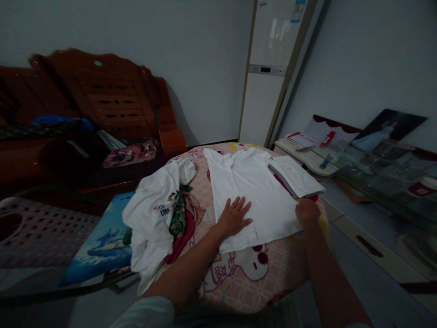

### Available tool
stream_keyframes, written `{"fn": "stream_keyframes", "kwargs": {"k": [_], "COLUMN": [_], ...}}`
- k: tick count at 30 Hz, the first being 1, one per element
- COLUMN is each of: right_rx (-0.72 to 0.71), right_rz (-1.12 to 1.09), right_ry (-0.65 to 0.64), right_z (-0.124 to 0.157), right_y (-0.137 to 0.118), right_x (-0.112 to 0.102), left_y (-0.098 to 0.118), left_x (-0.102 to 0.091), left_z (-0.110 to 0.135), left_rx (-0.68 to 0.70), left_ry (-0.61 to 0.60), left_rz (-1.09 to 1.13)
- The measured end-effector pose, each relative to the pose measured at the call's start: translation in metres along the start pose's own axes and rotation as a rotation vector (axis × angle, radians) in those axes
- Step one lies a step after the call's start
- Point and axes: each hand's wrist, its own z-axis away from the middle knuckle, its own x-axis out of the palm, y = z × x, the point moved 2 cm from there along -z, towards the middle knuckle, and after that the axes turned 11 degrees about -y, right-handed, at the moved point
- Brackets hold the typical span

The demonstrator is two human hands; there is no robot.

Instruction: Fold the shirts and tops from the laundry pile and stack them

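Observation:
A white shirt [252, 191] lies spread flat on a round table under a pink cartoon-print cloth [246, 273]. My left hand [234, 216] rests flat on the shirt's lower left part, fingers spread. At the shirt's lower right hem is my right hand [307, 213], its fingers curled on the fabric edge. A folded white garment [295, 178] sits on the shirt's right side. To the left, a heap of white and coloured clothes [160, 214] hangs over the table's edge.
A dark red wooden bench [112, 100] with clutter stands at the back left. A pink perforated stool [37, 232] and a blue cushion [99, 241] are on the left. A tall white air conditioner [269, 73] stands behind. A low glass-topped cabinet [375, 168] runs along the right.

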Motion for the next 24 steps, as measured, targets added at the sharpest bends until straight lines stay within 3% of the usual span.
{"fn": "stream_keyframes", "kwargs": {"k": [6,11,15,20,22,24], "right_rx": [-0.01,-0.179,-0.48,-0.769,-0.79,-0.667], "right_rz": [0.016,-0.076,-0.171,-0.351,-0.479,-0.661], "right_ry": [-0.116,-0.126,-0.181,-0.375,-0.515,-0.601], "right_z": [-0.008,0.004,0.022,0.036,0.029,0.012], "right_y": [-0.002,-0.027,-0.061,-0.091,-0.093,-0.091], "right_x": [-0.015,-0.04,-0.046,-0.029,-0.025,-0.025], "left_y": [0.006,0.009,0.006,0.014,0.02,0.024], "left_x": [-0.005,-0.018,-0.031,-0.016,-0.008,-0.003], "left_z": [0.002,-0.008,-0.027,-0.045,-0.048,-0.05], "left_rx": [0.119,0.288,0.305,0.24,0.236,0.242], "left_ry": [-0.061,-0.162,-0.063,0.051,0.071,0.074], "left_rz": [0.065,0.285,0.681,0.923,0.899,0.861]}}
